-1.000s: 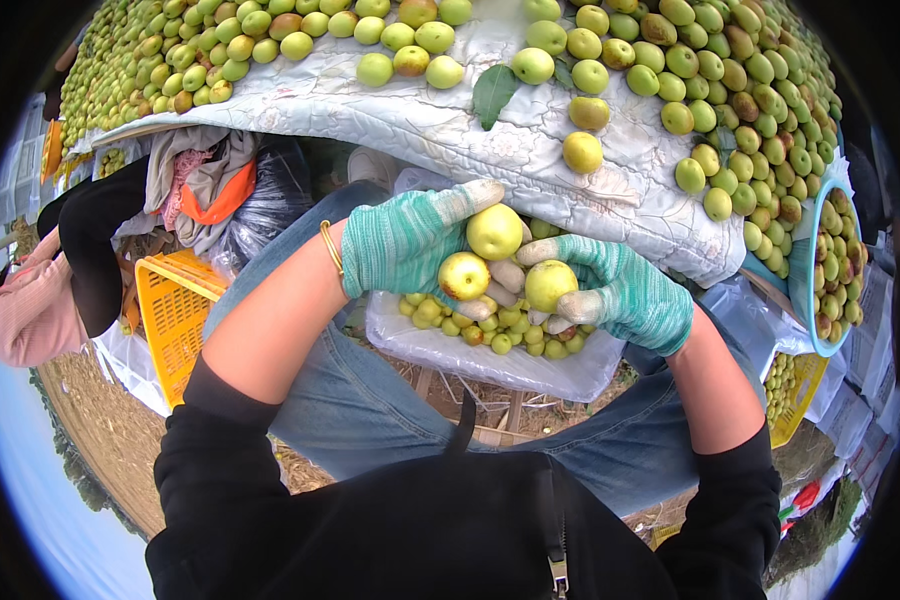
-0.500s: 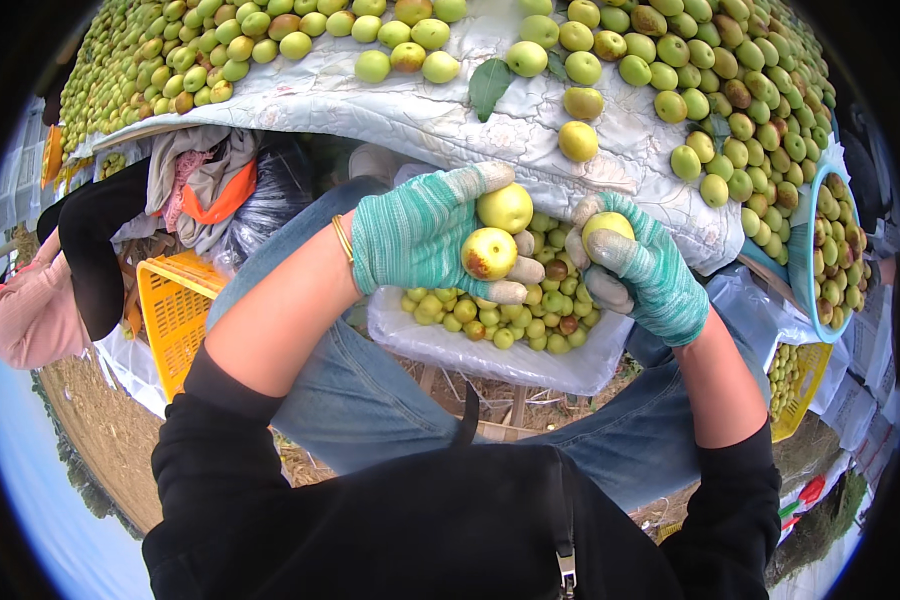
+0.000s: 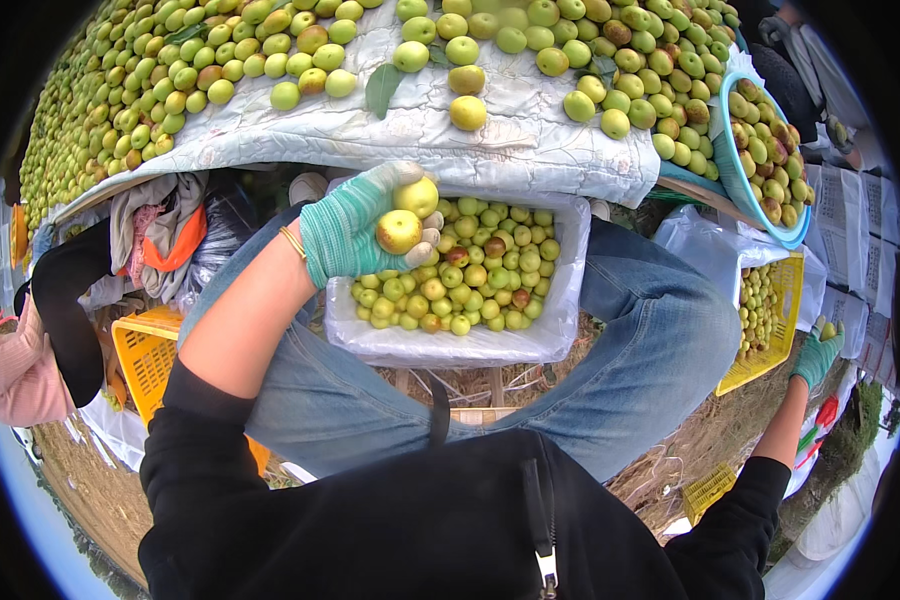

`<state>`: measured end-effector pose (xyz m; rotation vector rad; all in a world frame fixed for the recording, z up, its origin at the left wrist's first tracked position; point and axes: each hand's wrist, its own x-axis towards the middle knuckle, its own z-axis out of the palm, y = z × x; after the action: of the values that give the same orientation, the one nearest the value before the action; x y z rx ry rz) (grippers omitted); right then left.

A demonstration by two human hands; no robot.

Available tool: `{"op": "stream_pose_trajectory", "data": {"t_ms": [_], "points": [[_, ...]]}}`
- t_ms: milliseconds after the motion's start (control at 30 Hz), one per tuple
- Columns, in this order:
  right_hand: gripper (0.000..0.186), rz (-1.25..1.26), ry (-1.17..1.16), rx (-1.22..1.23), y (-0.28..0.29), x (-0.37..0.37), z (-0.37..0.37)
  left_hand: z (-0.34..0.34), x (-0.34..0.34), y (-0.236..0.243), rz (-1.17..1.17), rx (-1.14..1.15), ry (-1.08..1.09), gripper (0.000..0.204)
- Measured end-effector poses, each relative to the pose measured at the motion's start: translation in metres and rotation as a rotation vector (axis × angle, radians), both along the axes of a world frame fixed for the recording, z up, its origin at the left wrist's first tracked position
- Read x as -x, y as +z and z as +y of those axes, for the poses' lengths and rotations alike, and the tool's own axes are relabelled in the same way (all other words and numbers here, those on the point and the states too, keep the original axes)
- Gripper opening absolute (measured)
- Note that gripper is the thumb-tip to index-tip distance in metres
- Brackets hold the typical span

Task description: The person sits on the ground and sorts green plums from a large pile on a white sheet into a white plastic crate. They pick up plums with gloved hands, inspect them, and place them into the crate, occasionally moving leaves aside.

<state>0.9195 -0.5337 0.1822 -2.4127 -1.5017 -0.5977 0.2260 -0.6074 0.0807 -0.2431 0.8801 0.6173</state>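
Note:
My left hand point(image 3: 352, 225), in a teal knit glove with pale fingertips, is closed round two yellow-green jujubes. The upper jujube point(image 3: 417, 197) is plain; the lower jujube point(image 3: 398, 231) has a brownish patch. Beneath them, between my knees, stands a plastic-lined crate point(image 3: 450, 350) full of jujubes. My right arm is stretched far out to the right. At its end my right hand point(image 3: 818, 358), gloved alike, holds a small yellowish jujube point(image 3: 828, 330) by its fingertips, just beyond a yellow crate point(image 3: 730, 378) with jujubes in it.
A quilt-covered table point(image 3: 300, 130) bears a big heap of jujubes and a loose leaf point(image 3: 381, 90). At its right corner a blue basin point(image 3: 738, 165) holds browner jujubes. An orange crate point(image 3: 150, 345) stands left, near another person point(image 3: 45, 360). A smaller yellow crate point(image 3: 708, 492) lies at lower right.
My right hand has swung away from over the lined crate, out to the far right, with its jujube. My left hand keeps its two jujubes. The whole view has shifted rightward.

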Motion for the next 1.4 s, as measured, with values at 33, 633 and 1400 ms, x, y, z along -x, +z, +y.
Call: {"op": "stream_pose_trajectory", "data": {"t_ms": [33,633,1400], "points": [[0.051,-0.141,-0.23,0.187,-0.002,-0.007,0.004,0.001,-0.002,0.0,-0.005,0.003,-0.003,0.033],[0.051,0.764,1.246,0.482,-0.075,0.444,-0.052,-0.02,-0.008,-0.009,0.044,-0.187,-0.016,0.044],[0.034,0.97,1.291,0.81,-0.055,0.477,-0.006,0.018,0.001,0.004,0.713,-0.788,-0.304,0.035]]}}
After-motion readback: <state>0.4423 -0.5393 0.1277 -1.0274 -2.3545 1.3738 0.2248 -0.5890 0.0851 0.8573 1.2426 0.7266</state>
